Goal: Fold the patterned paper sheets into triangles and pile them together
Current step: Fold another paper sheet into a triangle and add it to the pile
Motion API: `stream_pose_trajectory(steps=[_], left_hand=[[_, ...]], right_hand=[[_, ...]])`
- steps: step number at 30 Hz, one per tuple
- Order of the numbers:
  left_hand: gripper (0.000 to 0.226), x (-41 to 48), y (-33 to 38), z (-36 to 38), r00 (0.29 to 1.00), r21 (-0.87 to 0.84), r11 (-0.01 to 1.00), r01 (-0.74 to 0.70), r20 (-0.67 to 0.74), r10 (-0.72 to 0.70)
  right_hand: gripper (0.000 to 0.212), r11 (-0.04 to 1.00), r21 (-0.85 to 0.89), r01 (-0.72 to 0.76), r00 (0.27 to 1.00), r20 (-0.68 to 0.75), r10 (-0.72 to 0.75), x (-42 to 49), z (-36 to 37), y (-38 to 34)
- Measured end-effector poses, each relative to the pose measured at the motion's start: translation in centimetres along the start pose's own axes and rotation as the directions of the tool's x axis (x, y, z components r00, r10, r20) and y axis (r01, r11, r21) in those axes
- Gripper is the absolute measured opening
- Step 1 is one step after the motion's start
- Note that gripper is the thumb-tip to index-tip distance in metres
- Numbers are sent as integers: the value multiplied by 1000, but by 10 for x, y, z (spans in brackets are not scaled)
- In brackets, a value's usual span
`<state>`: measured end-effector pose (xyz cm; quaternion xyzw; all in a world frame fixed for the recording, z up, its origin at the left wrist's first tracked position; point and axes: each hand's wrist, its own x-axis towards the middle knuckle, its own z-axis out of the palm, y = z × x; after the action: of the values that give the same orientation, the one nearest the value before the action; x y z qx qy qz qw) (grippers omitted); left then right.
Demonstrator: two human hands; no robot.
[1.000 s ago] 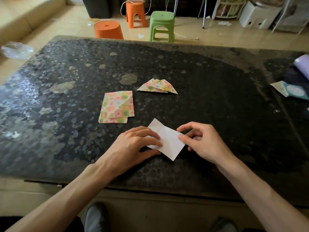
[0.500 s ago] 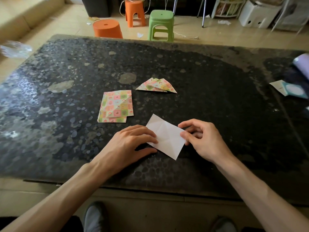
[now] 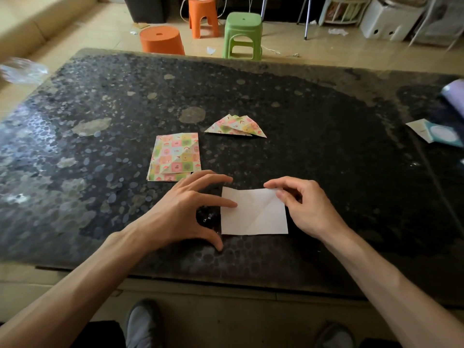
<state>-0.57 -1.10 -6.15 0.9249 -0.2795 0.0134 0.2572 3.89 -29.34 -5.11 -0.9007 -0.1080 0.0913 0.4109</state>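
My right grip (image 3: pixel 311 209) pinches the top right corner of a white square paper sheet (image 3: pixel 253 214) between thumb and first finger. My left grip (image 3: pixel 180 212) is loose and spread out and holds nothing. Its first finger tip just touches the left edge of the sheet, and its thumb rests on the dark speckled surface (image 3: pixel 326 136).

The sheet lies on the surface between my two grips, white side up, with a slanted fold line across it. Just past my left grip is a stack of flat square sheets (image 3: pixel 175 156) with pink, green and yellow checks. A little farther back and to the right lies a small pile of folded patterned paper triangles (image 3: pixel 236 125), apart from the stack.

Far to the right are a teal and white card (image 3: pixel 439 133) and a pale purple roll (image 3: pixel 455 92). On the floor past the surface stand a round orange plastic stool (image 3: pixel 162 40), a taller orange stool (image 3: pixel 202 16) and a green plastic stool (image 3: pixel 242 33).
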Motion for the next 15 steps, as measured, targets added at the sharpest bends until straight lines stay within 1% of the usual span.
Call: stream_pose_trajectory(steps=[3, 7, 8, 10, 12, 13, 14, 15], left_hand=[[52, 1, 2, -2, 1000, 19, 1000, 6, -19, -6], [22, 2, 7, 3, 990, 77, 997, -25, -135, 35], [19, 2, 9, 5, 987, 109, 993, -37, -154, 53], [18, 1, 12, 7, 983, 173, 984, -41, -171, 71], [19, 1, 13, 8, 979, 175, 984, -38, -189, 72], [19, 1, 13, 9, 978, 172, 984, -42, -194, 76], [20, 1, 13, 9, 978, 169, 985, -46, -192, 79], [22, 0, 13, 11, 980, 158, 986, -47, -183, 76]], right_hand=[[29, 1000, -7, 2, 1000, 0, -2, 1, -1, -2], [27, 999, -25, 23, 1000, 11, -22, 3, 2, -4], [26, 999, -42, 25, 1000, 4, -25, 3, 4, -4], [28, 986, -157, 63, 995, -63, -74, -2, 5, -4], [26, 946, -275, 172, 969, -128, -213, -8, 7, -7], [22, 929, -286, 234, 953, -121, -277, -10, 8, -10], [20, 921, -263, 286, 945, -80, -317, -13, 8, -13], [20, 919, -224, 323, 943, -9, -334, -15, 9, -15]])
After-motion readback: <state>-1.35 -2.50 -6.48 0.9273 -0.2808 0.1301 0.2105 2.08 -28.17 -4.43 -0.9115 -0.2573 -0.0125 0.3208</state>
